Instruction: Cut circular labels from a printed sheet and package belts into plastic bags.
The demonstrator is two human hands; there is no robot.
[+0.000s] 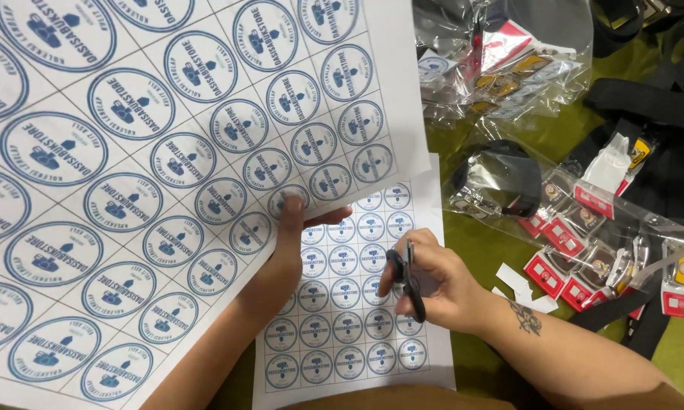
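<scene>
Pinching the lifted sticker sheet (152, 152) by its edge, the left hand (289, 228) exposes the sheet beneath (357, 304) while the right hand's (433, 281) curled fingers grip black scissors (406, 277).

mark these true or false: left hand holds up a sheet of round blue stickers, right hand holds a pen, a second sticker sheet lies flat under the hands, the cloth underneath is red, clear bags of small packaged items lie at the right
1. The left hand holds up a sheet of round blue stickers. True.
2. The right hand holds a pen. False: it holds black-handled scissors.
3. A second sticker sheet lies flat under the hands. True.
4. The cloth underneath is red. False: it is olive green.
5. Clear bags of small packaged items lie at the right. True.
</scene>
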